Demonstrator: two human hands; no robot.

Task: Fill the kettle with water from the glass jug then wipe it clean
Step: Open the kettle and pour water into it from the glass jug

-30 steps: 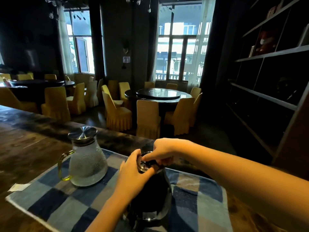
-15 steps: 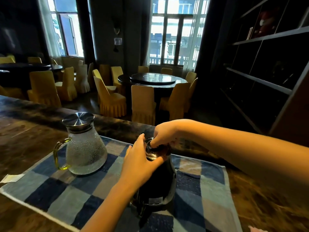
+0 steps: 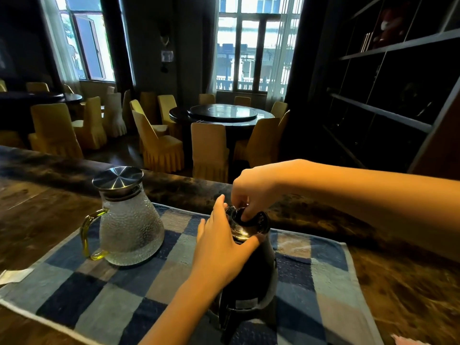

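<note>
Opening step: left hand (image 3: 219,255) grips the dark glossy kettle (image 3: 251,282), right hand (image 3: 251,192) pinches its dark lid (image 3: 257,221). Next: lift it off; dimpled glass jug (image 3: 129,230) at nine o'clock.

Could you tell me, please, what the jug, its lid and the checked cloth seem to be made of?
Jug: clear glass with a dimpled surface; light passes through it. Lid: brushed metal, likely steel, by its radial sheen. Cloth: soft matte fabric, perhaps terry; the weave is unclear.
</note>
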